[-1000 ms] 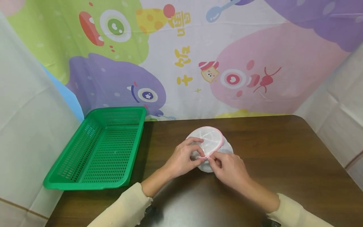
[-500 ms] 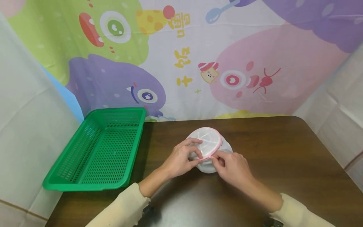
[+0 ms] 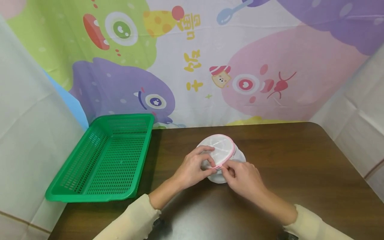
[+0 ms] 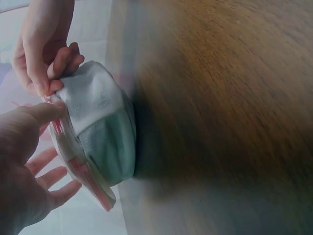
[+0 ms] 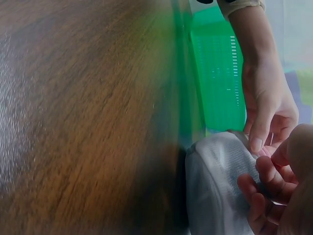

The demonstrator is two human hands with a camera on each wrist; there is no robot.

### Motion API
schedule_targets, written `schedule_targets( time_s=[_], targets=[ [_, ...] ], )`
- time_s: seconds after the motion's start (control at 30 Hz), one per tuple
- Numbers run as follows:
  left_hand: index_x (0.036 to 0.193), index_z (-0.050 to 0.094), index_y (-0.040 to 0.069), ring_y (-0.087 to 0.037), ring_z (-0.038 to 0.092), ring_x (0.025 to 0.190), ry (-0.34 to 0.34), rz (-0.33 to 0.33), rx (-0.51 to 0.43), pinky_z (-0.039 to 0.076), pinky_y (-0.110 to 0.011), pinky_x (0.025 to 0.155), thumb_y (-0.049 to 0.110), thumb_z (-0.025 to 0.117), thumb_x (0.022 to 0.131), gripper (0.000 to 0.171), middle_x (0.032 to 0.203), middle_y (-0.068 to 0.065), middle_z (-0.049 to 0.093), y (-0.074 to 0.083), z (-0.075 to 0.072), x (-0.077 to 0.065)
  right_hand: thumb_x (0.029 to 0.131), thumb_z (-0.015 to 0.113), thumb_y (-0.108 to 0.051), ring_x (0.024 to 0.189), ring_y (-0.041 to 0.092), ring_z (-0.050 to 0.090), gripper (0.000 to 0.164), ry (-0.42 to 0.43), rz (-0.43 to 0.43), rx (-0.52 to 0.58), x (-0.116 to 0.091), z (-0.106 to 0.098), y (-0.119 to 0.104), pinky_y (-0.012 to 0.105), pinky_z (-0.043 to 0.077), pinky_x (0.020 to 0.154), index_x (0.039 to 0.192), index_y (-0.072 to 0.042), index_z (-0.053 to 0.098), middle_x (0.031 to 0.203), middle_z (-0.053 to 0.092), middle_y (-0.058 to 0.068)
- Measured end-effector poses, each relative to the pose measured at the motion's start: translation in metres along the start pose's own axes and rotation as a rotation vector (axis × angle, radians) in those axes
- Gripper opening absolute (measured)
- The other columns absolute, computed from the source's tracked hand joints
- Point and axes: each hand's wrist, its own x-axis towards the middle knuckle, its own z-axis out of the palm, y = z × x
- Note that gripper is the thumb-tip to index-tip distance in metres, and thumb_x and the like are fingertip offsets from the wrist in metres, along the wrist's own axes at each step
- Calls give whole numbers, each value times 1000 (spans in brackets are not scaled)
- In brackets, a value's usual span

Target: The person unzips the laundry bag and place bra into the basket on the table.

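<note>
A round white mesh laundry bag (image 3: 222,144) with a pink zipped edge (image 3: 234,147) stands on the brown table, its lid tilted. My left hand (image 3: 192,166) pinches the front of that edge between thumb and a finger, while other fingers spread over the lid. Just to its right, my right hand (image 3: 244,178) pinches the same edge with thumb and forefinger; a zip pull there is too small to make out. The left wrist view shows the bag's soft grey-white side (image 4: 100,93). In the right wrist view, both hands meet at the bag's rim.
A green plastic basket (image 3: 136,173) with slotted sides stands on the left of the wooden table (image 3: 285,150). Behind the table hangs a cartoon-printed cloth (image 3: 198,106). Pale panels (image 3: 364,110) flank both sides.
My right hand shifted slightly right along the pink edge half a second ago and is now back a little to the left. The left hand keeps nearly the same place on the bag.
</note>
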Motion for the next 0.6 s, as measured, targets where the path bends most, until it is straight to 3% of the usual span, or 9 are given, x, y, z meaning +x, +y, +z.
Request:
schedule_targets(
  time_s=[0.6],
  targets=[
    [92,76,13,-32,68,146,-13,38,-14,57,-53,124,14,92,94,17,145,-11,77,0,-2,0,98,80,-18,56,-1,30,34,38,-43,-21,-1,1,7,21,24,55,72,-22,59,60,37,-16]
  ],
)
